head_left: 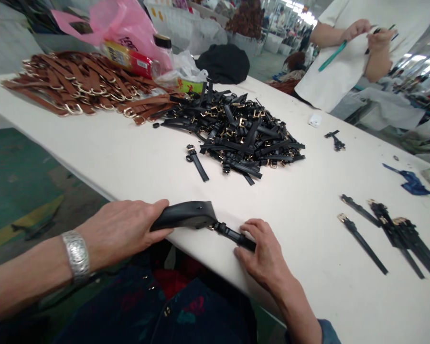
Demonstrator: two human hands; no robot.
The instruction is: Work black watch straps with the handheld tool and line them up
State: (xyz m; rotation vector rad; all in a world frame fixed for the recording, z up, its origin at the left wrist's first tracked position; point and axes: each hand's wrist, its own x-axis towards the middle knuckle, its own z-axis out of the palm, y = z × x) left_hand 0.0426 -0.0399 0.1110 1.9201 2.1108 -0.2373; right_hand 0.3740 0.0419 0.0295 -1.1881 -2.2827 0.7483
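Observation:
At the table's near edge my left hand (129,222) is wrapped round a smooth black handheld tool (186,215), shaped rather like a hair clipper; its exact kind does not show. The tool's wide end meets the buckle end of a short black strap (232,234). My right hand (263,253) pinches the other end of this strap between thumb and fingers. Just beyond the tool lies a single black buckled strap (199,165). Behind it is a heap of black straps (243,129) with gold-coloured buckles.
Brown buckled belts (82,81) are piled at the back left, beside a pink plastic bag (118,24). Several black straps (397,234) lie on the white table (111,153) at right. A dark blue scrap (413,182) is farther back. Across the table stands another person (337,57) holding thin strips.

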